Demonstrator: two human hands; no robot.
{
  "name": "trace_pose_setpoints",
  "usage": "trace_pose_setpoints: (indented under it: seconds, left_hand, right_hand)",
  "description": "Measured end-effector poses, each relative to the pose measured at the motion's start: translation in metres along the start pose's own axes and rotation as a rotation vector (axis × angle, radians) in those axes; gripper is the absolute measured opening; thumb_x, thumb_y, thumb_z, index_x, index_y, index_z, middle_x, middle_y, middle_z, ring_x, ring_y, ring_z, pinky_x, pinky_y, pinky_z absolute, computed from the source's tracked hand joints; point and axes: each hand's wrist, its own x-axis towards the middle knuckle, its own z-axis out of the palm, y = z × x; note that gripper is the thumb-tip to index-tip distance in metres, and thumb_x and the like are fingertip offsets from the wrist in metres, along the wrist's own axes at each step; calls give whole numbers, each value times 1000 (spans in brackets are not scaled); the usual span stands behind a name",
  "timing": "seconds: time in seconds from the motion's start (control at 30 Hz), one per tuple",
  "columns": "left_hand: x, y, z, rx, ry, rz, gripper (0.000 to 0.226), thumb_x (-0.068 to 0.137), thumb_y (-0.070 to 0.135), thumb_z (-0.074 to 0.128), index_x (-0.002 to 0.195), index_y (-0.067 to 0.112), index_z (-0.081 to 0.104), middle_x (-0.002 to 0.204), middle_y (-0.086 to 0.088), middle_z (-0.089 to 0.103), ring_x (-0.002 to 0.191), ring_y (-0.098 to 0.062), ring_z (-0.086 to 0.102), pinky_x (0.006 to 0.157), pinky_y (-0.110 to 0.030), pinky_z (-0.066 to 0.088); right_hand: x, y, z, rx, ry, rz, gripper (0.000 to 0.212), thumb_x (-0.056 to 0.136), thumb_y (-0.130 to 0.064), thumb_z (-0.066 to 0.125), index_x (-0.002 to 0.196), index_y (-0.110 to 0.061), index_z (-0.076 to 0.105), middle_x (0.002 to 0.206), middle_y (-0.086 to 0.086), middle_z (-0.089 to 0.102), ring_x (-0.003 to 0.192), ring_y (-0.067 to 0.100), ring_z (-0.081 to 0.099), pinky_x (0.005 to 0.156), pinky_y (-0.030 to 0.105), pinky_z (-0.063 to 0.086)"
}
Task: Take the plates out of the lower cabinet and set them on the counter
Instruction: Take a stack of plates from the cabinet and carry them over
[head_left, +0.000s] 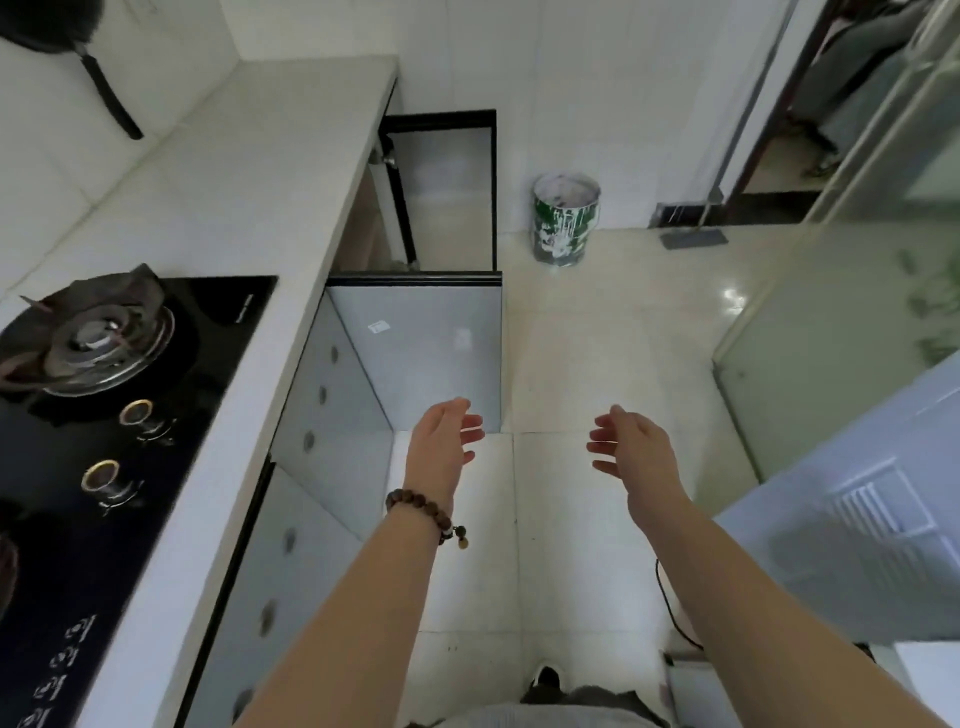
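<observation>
Both hands, the left hand (444, 441) and the right hand (626, 447), hang spread and empty over the floor. Just left of the left hand, two cabinet doors (421, 358) stand swung open. Beyond them the counter (249, 197) is bare: no plates visible, probably still inside, so everything remains.

Head camera looks steeply down (wide-angle).

glossy black glass hob (218, 332), matt white counter (270, 171), shiny floor tiles (597, 332).
</observation>
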Motion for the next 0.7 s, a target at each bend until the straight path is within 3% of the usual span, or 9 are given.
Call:
trace_pose_setpoints:
  seconds: [0.23, 0.7]
  left_hand:
    - [43, 14, 91, 72, -81, -16, 20, 95, 31, 49, 101, 17, 63, 100, -4, 71, 91, -18, 68, 84, -36, 52]
    - [197, 44, 197, 105, -101, -49, 17, 95, 29, 50, 98, 18, 63, 97, -5, 71, 88, -17, 68, 85, -38, 53]
  right_hand:
    - [76, -20, -54, 42, 96, 28, 28, 94, -29, 49, 80, -11, 65, 75, 5, 66, 72, 21, 65, 78, 45, 56]
    - [242, -59, -58, 64, 148, 97, 28, 96, -27, 48, 82, -11, 65, 78, 7, 67, 75, 21, 66, 75, 41, 56]
